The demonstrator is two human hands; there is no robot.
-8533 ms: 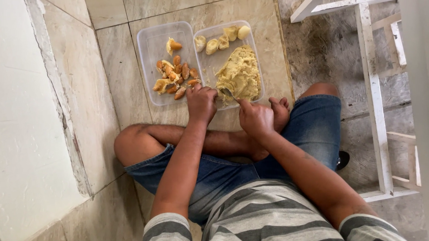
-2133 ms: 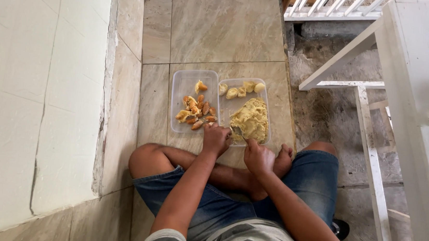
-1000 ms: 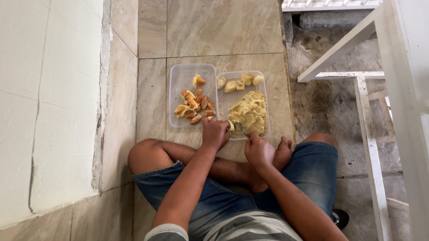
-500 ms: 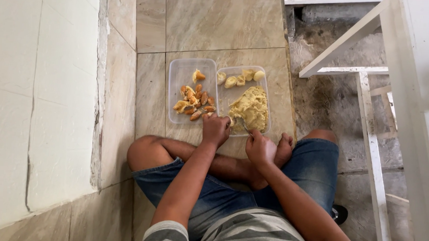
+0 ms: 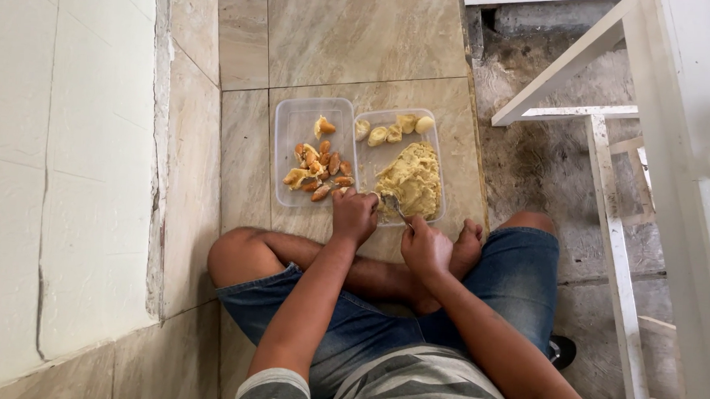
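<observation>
Since half a second ago almost nothing is changing: both hands are staying at the near edge of the two tubs, and only my view is drifting slightly.

I am closing my right hand (image 5: 426, 246) around a spoon (image 5: 392, 206), its bowl just ahead of my knuckles at the near corner of the mash (image 5: 410, 180). My left hand (image 5: 354, 214) is curled over the near rim where the tubs meet; I cannot tell whether its grip is pinching anything.

To do this well, I am judging it best to steady the right tub (image 5: 440, 159) with the left hand, keep the spoon low, and press through the mash toward the far wall without tipping the thin plastic.

Both tubs are clear, rectangular and label-free, sitting side by side on the floor (image 5: 354, 48) just ahead of my hands. The left tub (image 5: 285, 125), ahead of my left hand, is holding orange pieces (image 5: 318, 170); pale lumps (image 5: 394, 129) are lying beyond the mash. No signs are showing.
</observation>
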